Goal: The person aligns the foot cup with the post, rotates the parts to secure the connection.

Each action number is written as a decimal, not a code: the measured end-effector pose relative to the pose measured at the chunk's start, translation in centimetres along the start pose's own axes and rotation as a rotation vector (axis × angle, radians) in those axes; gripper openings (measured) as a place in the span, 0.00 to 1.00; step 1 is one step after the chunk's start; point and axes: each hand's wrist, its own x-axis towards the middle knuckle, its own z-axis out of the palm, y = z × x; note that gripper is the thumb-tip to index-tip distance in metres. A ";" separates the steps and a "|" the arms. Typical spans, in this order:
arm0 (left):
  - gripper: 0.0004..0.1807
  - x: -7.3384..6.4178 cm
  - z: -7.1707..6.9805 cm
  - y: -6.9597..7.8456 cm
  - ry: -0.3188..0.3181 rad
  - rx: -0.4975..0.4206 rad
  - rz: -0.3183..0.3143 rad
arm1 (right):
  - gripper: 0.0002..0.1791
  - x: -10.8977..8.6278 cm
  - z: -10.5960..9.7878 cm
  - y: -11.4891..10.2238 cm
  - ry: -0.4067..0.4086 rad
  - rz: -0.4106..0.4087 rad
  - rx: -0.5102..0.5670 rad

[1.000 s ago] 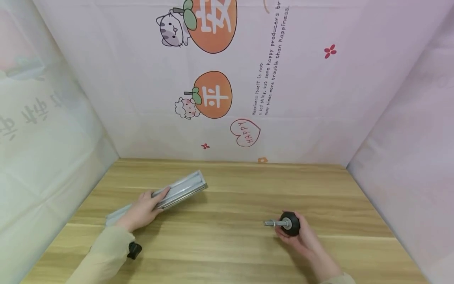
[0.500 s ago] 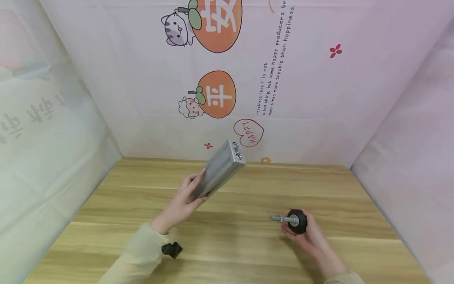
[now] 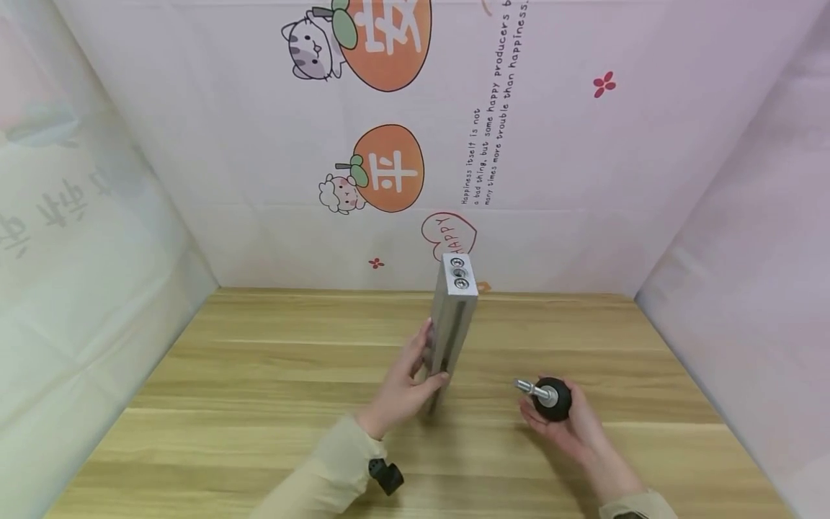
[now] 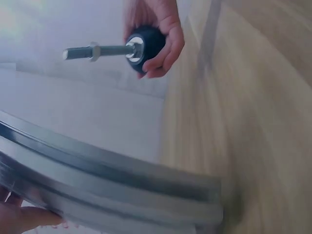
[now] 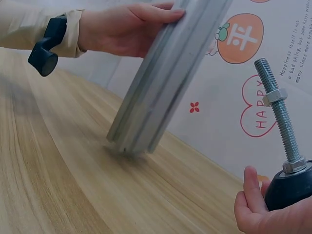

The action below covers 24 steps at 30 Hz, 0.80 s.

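My left hand (image 3: 403,386) grips a silver aluminium extrusion profile (image 3: 452,324) with slotted sides. It stands nearly upright, a little tilted. Its top end (image 3: 460,275) has a plain hole between two screw heads. In the right wrist view the profile's lower end (image 5: 134,141) is close above the wooden table; whether it touches I cannot tell. To the right, my right hand (image 3: 586,436) holds a levelling foot by its black round base (image 3: 553,400). The foot's threaded stud (image 5: 285,129) carries a hex nut (image 5: 275,96) partway along and points towards the profile.
A light wooden table (image 3: 259,346) lies below both hands. Printed white cloth (image 3: 551,180) hangs at the back, with plain-looking cloth walls (image 3: 746,288) at the sides. A black wrist camera (image 3: 386,476) sits on the left sleeve.
The left hand has lifted the profile from lying low at the left, carried it right and turned it nearly upright. The right hand has shifted slightly right, still holding the levelling foot.
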 end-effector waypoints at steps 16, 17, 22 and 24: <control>0.46 0.6 2.1 -0.9 -0.004 -0.194 -0.174 | 0.22 0.3 -0.5 0.7 -0.061 0.034 0.113; 0.46 0.6 2.0 -1.0 0.002 -0.193 -0.174 | 0.22 0.4 -0.4 0.7 -0.060 0.034 0.109; 0.47 0.2 1.2 -1.3 0.002 -0.149 -0.159 | 0.22 0.4 0.0 0.7 -0.063 0.047 0.104; 0.49 0.2 1.0 -1.5 -0.028 -0.139 -0.129 | 0.23 0.3 0.2 0.3 -0.055 0.041 0.077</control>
